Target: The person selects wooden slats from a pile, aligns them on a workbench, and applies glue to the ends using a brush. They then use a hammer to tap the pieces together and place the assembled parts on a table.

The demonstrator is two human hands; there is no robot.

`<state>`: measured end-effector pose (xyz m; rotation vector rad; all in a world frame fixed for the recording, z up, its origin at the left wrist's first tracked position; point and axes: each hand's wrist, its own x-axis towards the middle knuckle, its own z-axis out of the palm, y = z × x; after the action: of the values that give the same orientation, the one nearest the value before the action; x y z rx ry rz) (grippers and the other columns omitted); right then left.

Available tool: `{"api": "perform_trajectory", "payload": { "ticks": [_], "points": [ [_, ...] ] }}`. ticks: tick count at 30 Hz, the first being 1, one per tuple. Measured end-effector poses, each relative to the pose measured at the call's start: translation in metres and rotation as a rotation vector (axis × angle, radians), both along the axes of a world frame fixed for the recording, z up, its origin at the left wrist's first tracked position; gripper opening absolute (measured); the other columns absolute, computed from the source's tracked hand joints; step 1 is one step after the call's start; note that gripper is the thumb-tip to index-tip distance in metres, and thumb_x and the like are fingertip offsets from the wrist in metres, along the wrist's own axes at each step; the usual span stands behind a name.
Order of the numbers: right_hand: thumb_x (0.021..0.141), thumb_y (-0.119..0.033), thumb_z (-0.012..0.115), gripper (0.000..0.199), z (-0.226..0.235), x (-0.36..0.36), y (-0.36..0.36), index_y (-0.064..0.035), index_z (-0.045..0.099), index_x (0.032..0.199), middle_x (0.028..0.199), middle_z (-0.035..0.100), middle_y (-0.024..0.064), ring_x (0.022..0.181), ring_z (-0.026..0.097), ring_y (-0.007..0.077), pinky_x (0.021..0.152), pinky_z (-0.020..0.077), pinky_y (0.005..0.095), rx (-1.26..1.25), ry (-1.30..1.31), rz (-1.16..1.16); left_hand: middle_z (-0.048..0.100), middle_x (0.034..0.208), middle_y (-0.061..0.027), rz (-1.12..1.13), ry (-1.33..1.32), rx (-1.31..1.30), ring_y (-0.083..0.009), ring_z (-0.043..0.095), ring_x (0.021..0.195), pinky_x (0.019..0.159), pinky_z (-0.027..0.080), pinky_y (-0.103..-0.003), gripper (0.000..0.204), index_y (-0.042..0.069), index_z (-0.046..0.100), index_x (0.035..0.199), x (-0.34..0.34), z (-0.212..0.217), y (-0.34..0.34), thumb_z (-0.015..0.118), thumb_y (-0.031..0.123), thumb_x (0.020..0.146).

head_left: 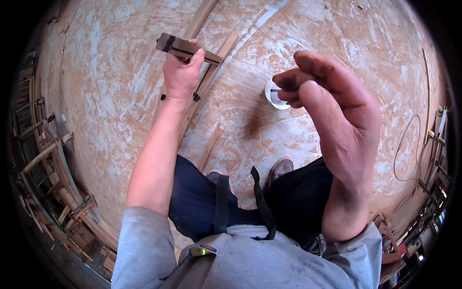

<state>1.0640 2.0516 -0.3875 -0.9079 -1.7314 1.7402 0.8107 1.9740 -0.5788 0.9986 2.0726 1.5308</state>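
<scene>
Left hand [182, 72] grips dark wooden strip [187, 49], long axis crosswise; right hand [332, 96] pinches small nail [275, 90], level to its right.

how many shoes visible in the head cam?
2. One shoe shows on the floor below the white cup, right of centre; the other shoe peeks out left of it, mostly hidden by the dark trousers.

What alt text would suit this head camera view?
A person's left hand grips a flat dark wooden strip, while the right hand pinches a thin small stick above a white cup on the dusty floor.
</scene>
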Motion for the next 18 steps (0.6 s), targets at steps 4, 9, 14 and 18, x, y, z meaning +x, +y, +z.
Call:
{"api": "perform_trajectory", "payload": {
  "ticks": [4, 9, 14, 18],
  "points": [
    [0.093, -0.006, 0.051, 0.029, 0.003, -0.010, 0.001, 0.0094, 0.053, 0.118, 0.099, 0.066, 0.0180, 0.084, 0.065, 0.0186, 0.075, 0.0520, 0.0283, 0.007, -0.053, -0.040, 0.064, 0.103, -0.0033, 0.007, -0.066, -0.076, -0.0091, 0.059, 0.093, 0.085, 0.046, -0.024, 0.026, 0.003, 0.057, 0.107, 0.008, 0.012, -0.003, 0.067, 0.005, 0.083],
    [0.094, -0.008, 0.050, 0.027, 0.022, 0.019, 0.006, 0.0073, 0.055, 0.116, 0.098, 0.067, 0.0177, 0.083, 0.065, 0.0174, 0.073, 0.0524, 0.0274, -0.101, 0.090, -0.234, 0.065, 0.102, -0.0040, -0.092, -0.001, -0.145, -0.0117, 0.059, 0.094, 0.085, 0.045, -0.026, 0.028, 0.002, 0.057, 0.109, 0.011, 0.010, 0.013, 0.065, 0.015, 0.086],
    [0.084, -0.013, 0.065, 0.029, 0.038, 0.097, -0.030, 0.0014, 0.059, 0.108, 0.091, 0.067, 0.0150, 0.080, 0.066, 0.0183, 0.068, 0.0524, 0.0316, 0.105, -0.229, -0.255, 0.059, 0.107, -0.0040, -0.054, -0.297, -0.087, -0.0138, 0.054, 0.098, 0.089, 0.044, -0.029, 0.019, 0.002, 0.063, 0.103, 0.001, -0.010, 0.001, 0.058, 0.016, 0.092],
    [0.081, -0.014, 0.067, 0.031, 0.059, 0.160, -0.091, 0.0020, 0.059, 0.107, 0.086, 0.064, 0.0170, 0.079, 0.066, 0.0272, 0.068, 0.0520, 0.0341, 0.241, -0.335, -0.482, 0.061, 0.115, -0.0109, -0.132, 0.046, -0.243, -0.0174, 0.056, 0.103, 0.091, 0.044, -0.031, 0.034, -0.003, 0.061, 0.115, -0.060, -0.011, -0.012, 0.065, 0.017, 0.088]
  ]
}}
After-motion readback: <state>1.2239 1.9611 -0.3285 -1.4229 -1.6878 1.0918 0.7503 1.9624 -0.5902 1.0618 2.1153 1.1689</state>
